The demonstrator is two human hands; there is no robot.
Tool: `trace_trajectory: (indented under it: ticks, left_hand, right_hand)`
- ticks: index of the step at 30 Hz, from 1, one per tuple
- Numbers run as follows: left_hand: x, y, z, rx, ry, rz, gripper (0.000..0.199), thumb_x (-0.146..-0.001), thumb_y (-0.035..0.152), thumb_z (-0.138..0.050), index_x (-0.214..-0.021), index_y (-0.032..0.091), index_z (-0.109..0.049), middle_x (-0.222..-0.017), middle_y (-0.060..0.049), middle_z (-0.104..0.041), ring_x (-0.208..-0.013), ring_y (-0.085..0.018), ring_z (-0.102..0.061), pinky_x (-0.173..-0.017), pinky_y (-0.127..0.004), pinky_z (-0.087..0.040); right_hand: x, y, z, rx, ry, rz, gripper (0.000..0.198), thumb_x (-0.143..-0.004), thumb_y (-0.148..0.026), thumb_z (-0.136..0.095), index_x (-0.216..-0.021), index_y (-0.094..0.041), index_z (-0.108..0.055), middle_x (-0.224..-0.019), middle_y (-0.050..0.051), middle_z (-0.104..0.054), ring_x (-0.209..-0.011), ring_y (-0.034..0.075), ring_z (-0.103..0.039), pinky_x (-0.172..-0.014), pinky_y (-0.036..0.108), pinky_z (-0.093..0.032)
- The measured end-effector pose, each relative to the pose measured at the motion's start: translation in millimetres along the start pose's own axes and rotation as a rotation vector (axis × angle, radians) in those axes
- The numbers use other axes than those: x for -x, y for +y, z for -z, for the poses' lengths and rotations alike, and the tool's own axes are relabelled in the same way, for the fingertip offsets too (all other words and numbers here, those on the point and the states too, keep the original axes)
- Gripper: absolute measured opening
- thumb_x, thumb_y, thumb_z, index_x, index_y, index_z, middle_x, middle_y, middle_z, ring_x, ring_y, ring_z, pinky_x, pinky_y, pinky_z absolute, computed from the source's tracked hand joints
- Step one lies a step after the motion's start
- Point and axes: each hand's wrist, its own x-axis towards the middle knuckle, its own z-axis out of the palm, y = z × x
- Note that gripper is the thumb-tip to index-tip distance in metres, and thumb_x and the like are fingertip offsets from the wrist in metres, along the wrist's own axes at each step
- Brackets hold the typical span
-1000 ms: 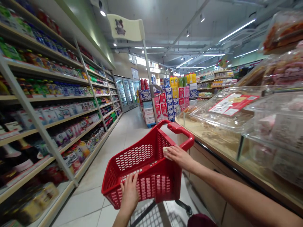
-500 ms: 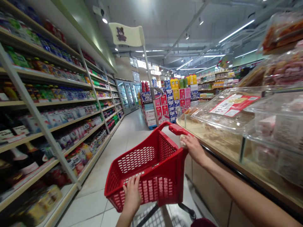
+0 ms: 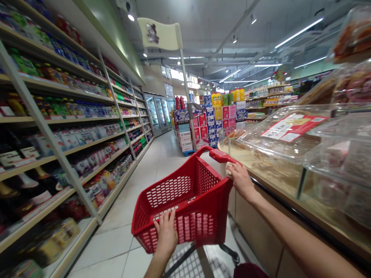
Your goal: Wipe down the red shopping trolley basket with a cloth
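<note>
A red plastic shopping cart (image 3: 185,189) with perforated basket walls stands in front of me, its basket bare inside. My left hand (image 3: 167,233) is closed over the near side rim, fingertips hooked to the inside. My right hand (image 3: 241,178) is closed on the red frame by the handle (image 3: 222,156), and a crumpled whitish bit (image 3: 228,169) shows at its fingers. From the cart rises a pole (image 3: 184,77) bearing a cream flag (image 3: 159,34) with a bear picture.
Tall drink shelves (image 3: 62,154) line the left. Close on the right, a display counter (image 3: 266,170) bears clear plastic food boxes (image 3: 284,144). Ahead are stacked cartons (image 3: 199,127) and glass-door fridges (image 3: 158,112). Tiled floor (image 3: 116,243) runs down the aisle.
The cart and both hands appear slightly farther right in view. The shelves and counter have shifted a little too; both hands keep their hold on the cart.
</note>
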Motion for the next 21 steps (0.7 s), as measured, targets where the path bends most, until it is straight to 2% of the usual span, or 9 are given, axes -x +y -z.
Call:
trace_trajectory:
  ticks: [5, 7, 10, 12, 14, 16, 18, 19, 21]
  left_hand:
    - [1.5, 4.2, -0.8, 0.001, -0.016, 0.007, 0.071, -0.062, -0.006, -0.031, -0.127, 0.021, -0.031, -0.132, -0.008, -0.035, -0.122, -0.021, -0.025, -0.101, -0.049, -0.014]
    - [2.4, 4.1, -1.2, 0.007, -0.008, -0.004, 0.072, -0.062, -0.007, -0.031, -0.128, 0.022, -0.031, -0.133, -0.007, -0.035, -0.123, -0.020, -0.024, -0.101, -0.048, -0.013]
    - [3.6, 4.2, -2.7, 0.016, 0.000, -0.022, 0.072, -0.061, -0.007, -0.030, -0.128, 0.021, -0.031, -0.134, -0.007, -0.034, -0.124, -0.020, -0.023, -0.102, -0.048, -0.013]
    - [3.8, 4.8, -4.2, 0.018, 0.000, -0.023, 0.072, -0.061, -0.007, -0.030, -0.128, 0.021, -0.032, -0.134, -0.008, -0.033, -0.125, -0.022, -0.022, -0.102, -0.049, -0.012]
    - [3.5, 5.0, -6.0, 0.018, 0.004, -0.028, 0.073, -0.061, -0.007, -0.030, -0.128, 0.021, -0.032, -0.134, -0.009, -0.033, -0.125, -0.022, -0.022, -0.102, -0.050, -0.011]
    - [3.2, 4.7, -7.8, 0.021, 0.006, -0.035, 0.073, -0.061, -0.007, -0.030, -0.128, 0.021, -0.031, -0.134, -0.009, -0.033, -0.126, -0.022, -0.022, -0.102, -0.050, -0.012]
    - [3.1, 4.3, -9.2, 0.027, 0.012, -0.049, 0.073, -0.061, -0.007, -0.031, -0.128, 0.021, -0.031, -0.135, -0.008, -0.033, -0.126, -0.021, -0.021, -0.103, -0.049, -0.012]
    - [3.3, 4.5, -9.7, 0.031, 0.018, -0.055, 0.073, -0.061, -0.007, -0.031, -0.128, 0.021, -0.031, -0.135, -0.009, -0.033, -0.126, -0.021, -0.021, -0.103, -0.049, -0.013]
    - [4.0, 5.9, -10.1, 0.038, 0.032, -0.065, 0.072, -0.061, -0.007, -0.031, -0.128, 0.021, -0.032, -0.135, -0.009, -0.033, -0.126, -0.022, -0.021, -0.103, -0.049, -0.012]
  right_hand:
    - [24.7, -50.8, -22.5, -0.143, -0.063, 0.270, 0.032, -0.084, -0.012, -0.037, -0.108, -0.019, -0.057, -0.117, 0.008, -0.055, -0.114, 0.021, -0.042, -0.094, 0.042, -0.033]
    - [22.5, -40.3, -19.5, -0.138, -0.065, 0.248, 0.033, -0.083, -0.011, -0.036, -0.108, -0.019, -0.057, -0.117, 0.008, -0.055, -0.115, 0.022, -0.042, -0.094, 0.043, -0.032]
    - [8.5, -3.1, -6.9, -0.041, -0.005, 0.048, 0.037, -0.080, -0.007, -0.035, -0.109, -0.017, -0.057, -0.118, 0.012, -0.053, -0.115, 0.025, -0.040, -0.092, 0.046, -0.032]
    - [6.9, 2.1, -5.4, -0.005, 0.030, -0.015, 0.037, -0.080, -0.007, -0.034, -0.109, -0.015, -0.057, -0.117, 0.013, -0.053, -0.115, 0.026, -0.040, -0.092, 0.046, -0.032]
    - [16.0, -16.1, -12.4, -0.034, 0.023, 0.065, 0.036, -0.081, -0.008, -0.033, -0.108, -0.015, -0.057, -0.116, 0.012, -0.054, -0.115, 0.024, -0.041, -0.092, 0.045, -0.033]
    - [28.2, -39.2, -21.1, -0.095, -0.009, 0.226, 0.036, -0.083, -0.010, -0.032, -0.108, -0.018, -0.057, -0.117, 0.008, -0.054, -0.116, 0.021, -0.040, -0.094, 0.043, -0.032]
    - [32.6, -43.6, -22.5, -0.128, -0.032, 0.302, 0.036, -0.084, -0.010, -0.031, -0.107, -0.020, -0.057, -0.118, 0.006, -0.054, -0.117, 0.020, -0.039, -0.095, 0.042, -0.031]
    - [30.3, -36.2, -19.7, -0.125, -0.032, 0.284, 0.036, -0.083, -0.010, -0.032, -0.106, -0.020, -0.058, -0.118, 0.007, -0.054, -0.117, 0.020, -0.038, -0.095, 0.043, -0.031]
    - [19.4, -10.9, -10.8, -0.083, 0.001, 0.151, 0.036, -0.081, -0.008, -0.033, -0.106, -0.018, -0.059, -0.118, 0.010, -0.054, -0.117, 0.023, -0.039, -0.094, 0.044, -0.031]
